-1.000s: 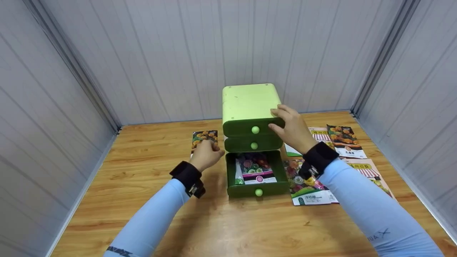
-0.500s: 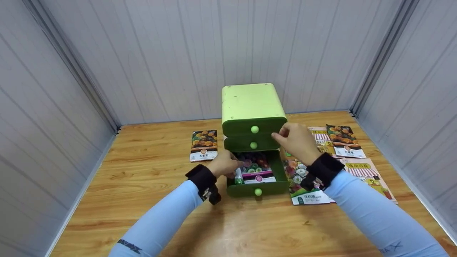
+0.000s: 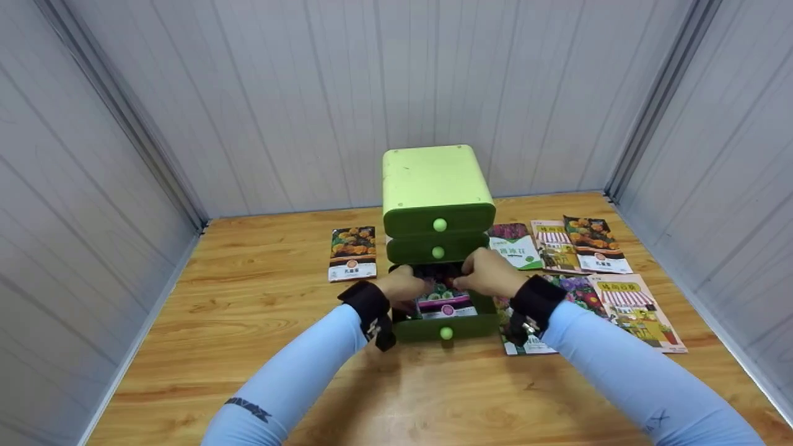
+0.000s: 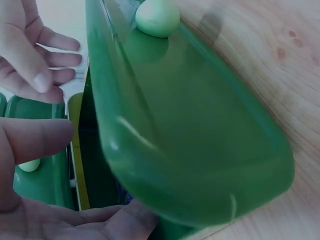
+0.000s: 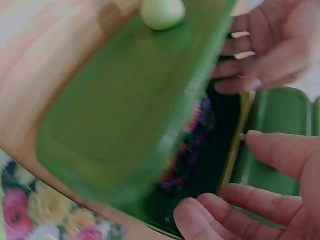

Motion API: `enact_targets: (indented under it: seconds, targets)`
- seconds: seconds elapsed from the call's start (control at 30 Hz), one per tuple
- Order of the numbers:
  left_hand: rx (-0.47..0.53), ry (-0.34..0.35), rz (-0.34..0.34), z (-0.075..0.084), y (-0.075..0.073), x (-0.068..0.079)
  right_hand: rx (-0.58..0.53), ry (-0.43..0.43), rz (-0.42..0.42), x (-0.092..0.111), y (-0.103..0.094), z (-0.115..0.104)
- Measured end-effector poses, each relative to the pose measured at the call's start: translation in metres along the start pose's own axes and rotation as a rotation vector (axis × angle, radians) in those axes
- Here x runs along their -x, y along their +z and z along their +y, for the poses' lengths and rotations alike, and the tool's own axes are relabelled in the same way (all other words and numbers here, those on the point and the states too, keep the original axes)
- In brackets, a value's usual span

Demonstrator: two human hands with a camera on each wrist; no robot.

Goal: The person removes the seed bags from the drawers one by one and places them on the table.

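Note:
In the head view a green cabinet (image 3: pixel 437 176) with a pale top has its bottom drawer (image 3: pixel 446 328) pulled out. Seed packets (image 3: pixel 446 308) with flower pictures lie inside that drawer. My left hand (image 3: pixel 403 285) is over the drawer's left side, its fingers dipping in. From the right my right hand (image 3: pixel 492 274) reaches over the same drawer. Both wrist views show relaxed, spread fingers and nothing gripped: the left thumb (image 4: pixel 42 137) stands apart from the fingers, as does the right thumb (image 5: pixel 275 150). Whether the fingertips touch the packets is hidden.
A marigold seed packet (image 3: pixel 352 253) lies left of the cabinet on the wooden table (image 3: pixel 260 316). Several more lie at the right, among them a sunflower packet (image 3: pixel 635 313) and a dark orange-flower packet (image 3: pixel 596 243). Panel walls (image 3: pixel 297 105) enclose the table.
My left hand has moved right from beside the marigold packet into the drawer. My right hand has left the cabinet's top corner and come down over the drawer. The packets appear unmoved.

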State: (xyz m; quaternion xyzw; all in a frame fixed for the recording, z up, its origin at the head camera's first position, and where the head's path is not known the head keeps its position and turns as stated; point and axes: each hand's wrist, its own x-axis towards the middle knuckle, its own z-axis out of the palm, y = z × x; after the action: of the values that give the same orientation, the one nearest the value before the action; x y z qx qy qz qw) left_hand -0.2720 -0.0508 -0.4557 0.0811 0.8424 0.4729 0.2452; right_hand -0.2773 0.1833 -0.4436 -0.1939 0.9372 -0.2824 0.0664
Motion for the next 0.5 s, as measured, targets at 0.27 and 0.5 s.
enact_targets:
  seconds: [0.27,0.5]
  targets:
    - [-0.084,0.028,0.030,0.000,0.002,-0.004,0.093,0.094,-0.077,-0.015,0.026,0.002]
    - [-0.040,-0.052,0.055,0.001,0.003,-0.008,0.211,0.131,-0.158,-0.062,0.061,0.061]
